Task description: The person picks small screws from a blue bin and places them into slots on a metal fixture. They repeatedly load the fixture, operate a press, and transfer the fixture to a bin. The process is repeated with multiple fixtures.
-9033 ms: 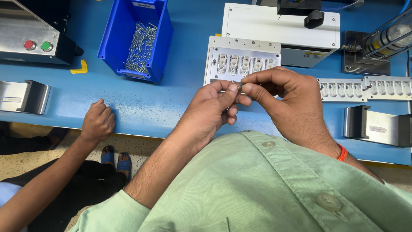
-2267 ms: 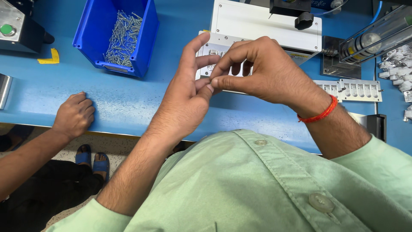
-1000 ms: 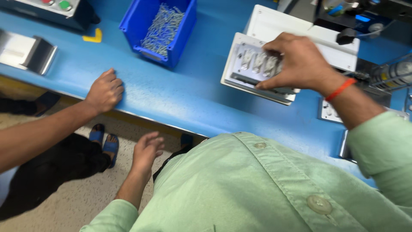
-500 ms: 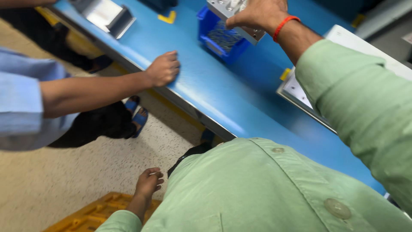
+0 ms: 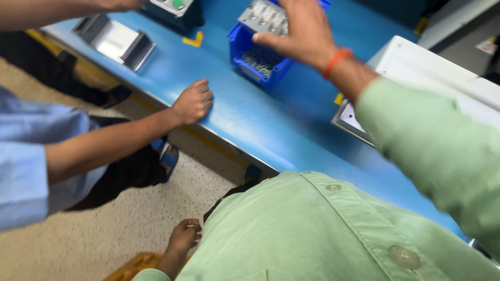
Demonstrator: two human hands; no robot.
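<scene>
We are looking down at a blue worktable (image 5: 229,119) standing over a speckled floor (image 5: 130,218), with a co-worker's fist (image 5: 194,101) resting on the near edge. Our right hand (image 5: 304,31) is gripping a grey fixture plate (image 5: 260,15) by its right side and holding it in the air directly above the blue bin (image 5: 258,62), clear of its rim. The bin is sitting on the table and holding a heap of small metal pins (image 5: 258,56). Our left hand (image 5: 183,238) is hanging low beside our green shirt (image 5: 312,229), well apart from the table, fingers loosely curled around nothing we can see.
</scene>
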